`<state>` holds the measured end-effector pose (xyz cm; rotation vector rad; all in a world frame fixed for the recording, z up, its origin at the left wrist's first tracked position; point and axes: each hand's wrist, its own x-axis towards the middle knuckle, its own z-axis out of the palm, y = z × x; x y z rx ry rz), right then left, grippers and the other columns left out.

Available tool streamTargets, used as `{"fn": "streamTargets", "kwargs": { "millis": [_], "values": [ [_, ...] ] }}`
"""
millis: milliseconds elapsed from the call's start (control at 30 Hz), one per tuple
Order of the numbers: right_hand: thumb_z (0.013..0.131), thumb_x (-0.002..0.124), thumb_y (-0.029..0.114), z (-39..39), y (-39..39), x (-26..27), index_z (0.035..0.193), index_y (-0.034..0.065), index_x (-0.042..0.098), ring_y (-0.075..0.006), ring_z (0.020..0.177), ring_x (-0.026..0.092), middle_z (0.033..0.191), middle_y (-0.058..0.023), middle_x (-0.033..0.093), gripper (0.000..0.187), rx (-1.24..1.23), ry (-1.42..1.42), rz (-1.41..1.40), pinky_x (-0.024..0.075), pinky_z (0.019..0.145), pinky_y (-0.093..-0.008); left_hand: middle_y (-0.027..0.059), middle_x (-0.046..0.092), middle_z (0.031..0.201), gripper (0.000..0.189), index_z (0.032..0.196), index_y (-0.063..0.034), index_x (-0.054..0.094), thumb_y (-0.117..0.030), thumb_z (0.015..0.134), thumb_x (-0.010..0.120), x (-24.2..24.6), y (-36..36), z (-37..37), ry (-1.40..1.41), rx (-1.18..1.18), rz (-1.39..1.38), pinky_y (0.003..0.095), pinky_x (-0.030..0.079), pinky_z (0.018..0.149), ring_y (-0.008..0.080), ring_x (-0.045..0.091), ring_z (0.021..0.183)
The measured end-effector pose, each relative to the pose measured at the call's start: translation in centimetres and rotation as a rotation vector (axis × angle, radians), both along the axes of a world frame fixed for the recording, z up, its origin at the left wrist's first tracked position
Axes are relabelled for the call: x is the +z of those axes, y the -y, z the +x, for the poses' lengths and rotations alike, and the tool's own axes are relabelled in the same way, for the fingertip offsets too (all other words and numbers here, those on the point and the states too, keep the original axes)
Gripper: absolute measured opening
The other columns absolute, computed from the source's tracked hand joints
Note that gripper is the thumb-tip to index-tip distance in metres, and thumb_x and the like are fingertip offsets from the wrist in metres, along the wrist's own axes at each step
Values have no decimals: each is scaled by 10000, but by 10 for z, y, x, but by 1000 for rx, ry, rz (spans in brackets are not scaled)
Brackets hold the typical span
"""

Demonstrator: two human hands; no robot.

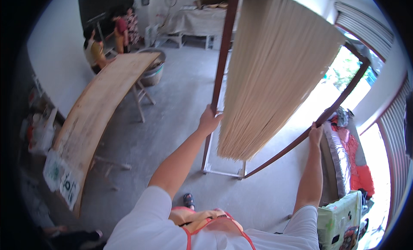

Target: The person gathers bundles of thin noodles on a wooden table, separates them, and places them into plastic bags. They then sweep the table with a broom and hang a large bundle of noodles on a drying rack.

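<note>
A tall dark red metal rack on a wheeled base stands before me. From it hangs a thick curtain of long, thin, cream-coloured strands that look like noodles. My left hand is wrapped around the rack's left upright, close beside the strands' lower part. With my right hand I grip the rack's right side bar, to the right of the strands. The strands' loose lower ends hang above the rack's base, and neither hand plainly grips them. The rack's top runs out of view.
A long wooden board rests on trestles at the left, with a large round basket behind it. Several people are at the back left. A covered table stands at the back. Stacked fabrics and a pale green container lie right.
</note>
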<state>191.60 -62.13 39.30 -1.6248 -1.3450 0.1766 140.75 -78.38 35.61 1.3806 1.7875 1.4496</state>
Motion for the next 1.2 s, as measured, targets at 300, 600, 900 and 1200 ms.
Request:
{"fn": "streamTargets", "kwargs": {
  "millis": [300, 600, 900, 1200],
  "values": [
    [979, 610, 209, -21, 65, 26, 1355, -101, 450, -382, 1198, 572, 1285, -269, 581, 513, 16, -100, 6, 415, 1034, -402, 47, 605, 903, 318, 1066, -56, 519, -172, 848, 719, -8, 40, 11, 33, 10, 26, 356, 505, 748, 191, 619, 822],
    [989, 597, 213, -7, 96, 22, 1344, -98, 473, -399, 1201, 576, 1284, -277, 596, 489, 86, -110, 53, 421, 1029, -422, 163, 604, 1120, 374, 1188, 6, 495, -231, 947, 655, 3, 77, 39, -10, 226, 22, 429, 492, 853, 335, 636, 982],
    [987, 601, 227, 1, 138, 21, 1370, -100, 452, -386, 1235, 555, 1315, -271, 574, 526, 91, -115, 2, 397, 1063, -411, 269, 420, 1411, 660, 1447, 36, 253, -265, 976, 605, 3, 117, 56, -81, 340, -26, 513, 451, 996, 425, 507, 1257],
    [938, 668, 187, 38, 157, 0, 1250, -102, 541, -331, 1066, 611, 1170, -225, 632, 444, 92, -140, 37, 438, 977, -381, 280, 466, 1321, 755, 1444, 48, 240, -246, 910, 685, 2, 176, 67, -249, 327, 37, 542, 451, 936, 436, 554, 1164]
  ]
}}
